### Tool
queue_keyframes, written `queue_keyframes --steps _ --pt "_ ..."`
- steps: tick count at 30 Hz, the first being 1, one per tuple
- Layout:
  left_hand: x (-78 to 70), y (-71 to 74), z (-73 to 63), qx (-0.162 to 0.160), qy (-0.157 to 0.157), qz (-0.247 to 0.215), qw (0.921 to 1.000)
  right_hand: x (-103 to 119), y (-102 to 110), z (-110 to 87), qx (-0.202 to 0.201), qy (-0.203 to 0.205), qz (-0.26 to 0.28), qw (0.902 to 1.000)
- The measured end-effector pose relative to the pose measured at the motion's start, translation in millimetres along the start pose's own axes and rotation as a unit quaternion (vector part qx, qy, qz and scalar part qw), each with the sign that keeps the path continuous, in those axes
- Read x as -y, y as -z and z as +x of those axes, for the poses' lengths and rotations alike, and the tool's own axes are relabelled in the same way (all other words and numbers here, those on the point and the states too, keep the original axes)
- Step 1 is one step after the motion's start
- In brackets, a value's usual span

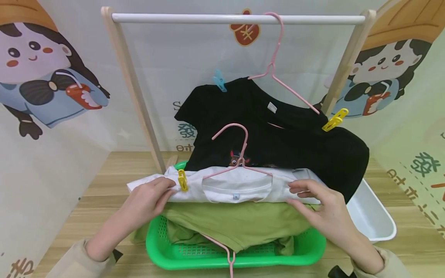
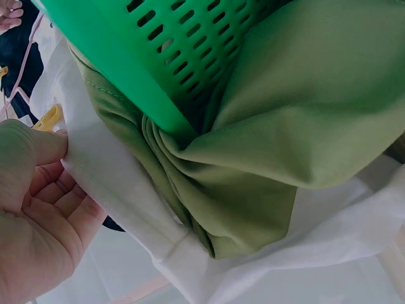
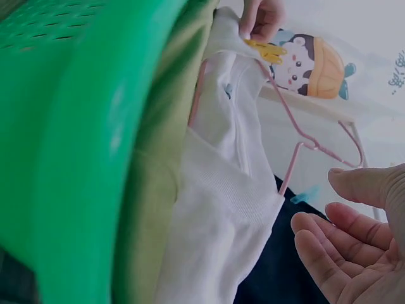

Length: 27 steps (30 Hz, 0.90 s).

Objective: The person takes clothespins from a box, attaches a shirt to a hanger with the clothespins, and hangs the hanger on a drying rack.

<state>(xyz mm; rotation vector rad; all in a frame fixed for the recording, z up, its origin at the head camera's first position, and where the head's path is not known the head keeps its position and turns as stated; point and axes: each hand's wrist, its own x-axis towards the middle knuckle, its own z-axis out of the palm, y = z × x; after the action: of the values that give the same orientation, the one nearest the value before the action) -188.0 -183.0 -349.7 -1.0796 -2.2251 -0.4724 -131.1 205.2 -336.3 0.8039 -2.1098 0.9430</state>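
Note:
A white shirt [image 1: 240,191] with a pink hanger [image 1: 246,143] in its neck lies across the front of a black T-shirt. My left hand [image 1: 149,197] pinches the white cloth at the left shoulder, beside a yellow clothespin [image 1: 182,180]; the left wrist view shows the thumb pressing the white fabric [image 2: 101,171]. At the other shoulder is my right hand [image 1: 325,204], its thumb and fingers apart. In the right wrist view that right hand [image 3: 354,247] has nothing between its fingers. Below lies a green garment [image 1: 240,222] over a green basket [image 1: 236,263].
The black T-shirt [image 1: 215,116] carries a blue clothespin [image 1: 219,81] and a yellow clothespin [image 1: 335,120]. Its pink hanger [image 1: 278,46] hangs from the white rail [image 1: 191,18] of a wooden rack [image 1: 133,88]. A white tray [image 1: 373,212] stands at right. Another pink hanger [image 1: 222,245] is under the green garment.

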Motion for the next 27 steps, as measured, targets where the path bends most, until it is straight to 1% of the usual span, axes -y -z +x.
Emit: queue_keyframes --steps 3,5,7,9,12,15,17,20,22,25,27 --pt "-0.2 0.0 -0.2 0.007 0.005 0.0 1.0 -2 4 -4.1 0.0 -0.003 -0.005 1.0" --pt "-0.5 0.0 -0.3 0.009 0.005 -0.001 0.9999 -2 10 -7.9 -0.002 -0.013 -0.011 0.9999" --pt "-0.7 0.1 -0.4 0.009 0.004 -0.002 0.9999 -2 17 -12.4 -0.006 -0.03 -0.02 0.9993" --pt "-0.6 0.4 -0.4 0.007 0.001 -0.002 1.0 -1 25 -18.2 -0.011 -0.057 -0.025 0.998" --pt "-0.2 1.2 0.2 0.003 -0.001 -0.001 1.0 -3 37 -27.6 -0.03 -0.084 -0.031 0.9956" --pt "0.3 2.5 0.4 0.001 0.001 0.002 1.0 -10 45 -36.8 -0.047 -0.101 -0.054 0.9923" --pt "0.5 3.1 0.3 0.001 0.002 0.004 1.0 -17 51 -42.7 -0.044 -0.114 -0.087 0.9888" --pt "0.5 3.5 0.0 0.001 0.0 0.002 1.0 -30 61 -51.2 -0.005 -0.137 -0.13 0.982" --pt "0.5 3.5 0.1 0.001 0.0 0.002 1.0 -40 68 -55.0 0.037 -0.16 -0.153 0.9744" --pt "0.3 3.7 0.3 0.001 0.001 0.003 1.0 -56 79 -58.2 0.098 -0.197 -0.164 0.9617" --pt "0.3 4.0 0.3 0.0 0.001 0.005 1.0 -66 85 -58.1 0.13 -0.21 -0.179 0.9524"
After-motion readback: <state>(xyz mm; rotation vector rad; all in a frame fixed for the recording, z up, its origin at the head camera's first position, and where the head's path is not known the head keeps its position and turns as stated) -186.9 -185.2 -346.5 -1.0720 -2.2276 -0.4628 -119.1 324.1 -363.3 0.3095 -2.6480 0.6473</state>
